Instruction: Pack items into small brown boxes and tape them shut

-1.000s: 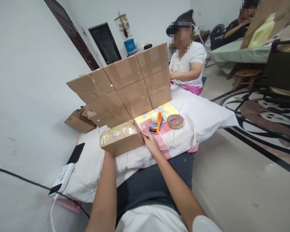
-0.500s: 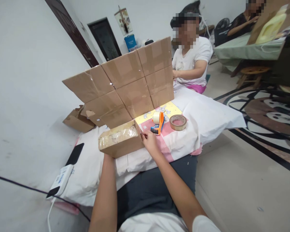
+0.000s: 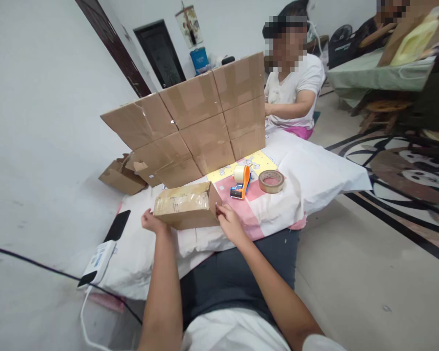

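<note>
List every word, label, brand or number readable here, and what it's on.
None reads clearly.
White block: blue print, too small.
Blue tub: pale lettering, blurred.
Dark chair back: light lettering, blurred.
Small carton: dark marks under the shiny tape, unreadable.
Tape roll: faint marks inside the ring, too small.

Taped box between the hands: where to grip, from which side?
Probably the two short ends, one hand from left, one from right: the taped box runs lengthwise left to right, with the tall cardboard panel standing behind it.
</note>
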### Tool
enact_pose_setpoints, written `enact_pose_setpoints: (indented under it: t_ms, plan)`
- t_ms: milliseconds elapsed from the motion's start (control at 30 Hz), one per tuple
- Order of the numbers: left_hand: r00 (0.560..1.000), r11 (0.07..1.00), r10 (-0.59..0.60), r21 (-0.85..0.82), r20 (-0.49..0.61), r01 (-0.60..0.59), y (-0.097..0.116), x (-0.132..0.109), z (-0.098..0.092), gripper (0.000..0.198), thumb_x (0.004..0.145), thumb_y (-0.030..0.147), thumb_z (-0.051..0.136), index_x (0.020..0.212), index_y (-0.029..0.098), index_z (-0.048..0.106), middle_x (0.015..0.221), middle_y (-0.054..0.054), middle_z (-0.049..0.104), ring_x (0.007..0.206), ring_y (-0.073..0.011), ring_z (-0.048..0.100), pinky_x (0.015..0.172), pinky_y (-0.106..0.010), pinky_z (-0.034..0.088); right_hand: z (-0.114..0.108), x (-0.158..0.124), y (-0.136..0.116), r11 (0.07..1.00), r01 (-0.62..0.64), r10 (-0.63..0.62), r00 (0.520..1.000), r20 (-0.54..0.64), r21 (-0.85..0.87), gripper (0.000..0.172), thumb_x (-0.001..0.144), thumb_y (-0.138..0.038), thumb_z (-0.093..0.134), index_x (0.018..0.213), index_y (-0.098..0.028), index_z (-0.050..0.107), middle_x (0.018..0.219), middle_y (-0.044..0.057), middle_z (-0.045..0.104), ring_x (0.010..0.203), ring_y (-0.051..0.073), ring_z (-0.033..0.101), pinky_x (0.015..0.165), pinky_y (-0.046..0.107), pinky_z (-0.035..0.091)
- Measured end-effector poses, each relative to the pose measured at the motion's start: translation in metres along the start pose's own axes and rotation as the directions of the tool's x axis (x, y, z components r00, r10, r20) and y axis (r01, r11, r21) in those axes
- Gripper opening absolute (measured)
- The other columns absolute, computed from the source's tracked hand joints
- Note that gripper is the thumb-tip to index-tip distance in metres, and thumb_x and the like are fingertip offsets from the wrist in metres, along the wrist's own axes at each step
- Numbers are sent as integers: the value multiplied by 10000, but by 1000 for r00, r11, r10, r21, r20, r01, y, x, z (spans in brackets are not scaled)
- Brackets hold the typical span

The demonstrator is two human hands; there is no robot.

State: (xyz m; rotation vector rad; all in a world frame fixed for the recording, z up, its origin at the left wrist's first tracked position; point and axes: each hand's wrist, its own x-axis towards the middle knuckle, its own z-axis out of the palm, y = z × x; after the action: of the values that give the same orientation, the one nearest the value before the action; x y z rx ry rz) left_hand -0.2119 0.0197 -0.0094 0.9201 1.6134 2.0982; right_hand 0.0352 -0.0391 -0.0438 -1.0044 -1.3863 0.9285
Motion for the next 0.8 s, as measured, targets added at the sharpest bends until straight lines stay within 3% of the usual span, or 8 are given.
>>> enact_pose_setpoints:
  t_ms: [100, 167, 233, 333, 367, 400, 567, 800]
  plan:
    - [942, 972, 225, 119, -251, -201, 12, -17, -11, 286, 966, 409, 295, 1049, 197, 468, 1036, -47, 490, 1044, -219, 514, 919, -400, 446, 14, -17, -2, 999, -44, 44, 999, -32, -14, 462, 821, -120, 447, 1223, -169, 671, 946, 55, 550, 907, 193, 569, 904, 357, 489]
    - [888, 923, 372, 209, -269, -323, 18, -39, -14, 314, 923, 458, 358, 1061, 199, 469, 1117, -77, 480, 1155, -254, 474, 1017, -435, 392, 23, -29, -5, 997, -74, 73, 996, -56, -7, 547, 809, -113, 440, 1328, -158, 610, 966, 62, 528, 930, 201, 558, 925, 369, 481]
    - [835, 816, 542, 292, -89, -499, 23, -67, -17, 407, 861, 525, 473, 1087, 189, 511, 1216, -118, 487, 1227, -299, 458, 1079, -479, 355, 30, -40, -10, 996, -77, 79, 995, -56, 32, 547, 824, -128, 436, 1347, -150, 595, 960, 62, 511, 929, 202, 550, 910, 361, 482]
    - [525, 450, 720, 270, 453, -851, 24, -110, -21, 516, 809, 484, 625, 1213, 185, 508, 1366, -175, 418, 1365, -376, 356, 1145, -590, 262, 34, -55, -21, 989, -74, 75, 997, -6, 128, 425, 911, -240, 441, 1275, -152, 641, 925, 46, 489, 873, 188, 539, 844, 335, 488]
    - [443, 382, 711, 229, 546, -895, 22, -122, -22, 565, 805, 444, 655, 1277, 190, 473, 1408, -188, 380, 1411, -390, 298, 1157, -619, 229, 34, -59, -24, 985, -76, 75, 997, 13, 156, 413, 939, -288, 437, 1271, -156, 643, 917, 40, 481, 862, 183, 537, 834, 329, 487]
    - [410, 361, 699, 206, 586, -909, 20, -131, -22, 618, 804, 405, 675, 1332, 198, 431, 1444, -195, 344, 1448, -395, 241, 1164, -638, 204, 34, -63, -26, 981, -80, 76, 997, 25, 177, 419, 957, -329, 433, 1282, -160, 637, 916, 36, 474, 863, 179, 537, 836, 326, 486]
    - [506, 426, 694, 274, 512, -862, 11, -151, -15, 709, 844, 273, 681, 1432, 223, 290, 1526, -216, 243, 1512, -381, 116, 1163, -664, 207, 33, -67, -25, 984, -67, 74, 996, -39, 165, 431, 968, -397, 456, 1293, -179, 638, 1008, 57, 453, 999, 194, 538, 949, 345, 472]
    - [554, 440, 682, 337, 478, -832, 18, -156, -5, 656, 820, 207, 688, 1364, 221, 321, 1471, -203, 297, 1498, -370, 156, 1159, -652, 241, 29, -53, -11, 991, -61, 72, 993, -93, 119, 328, 947, -355, 475, 1083, -190, 724, 1040, 78, 487, 1051, 218, 557, 1022, 389, 458]
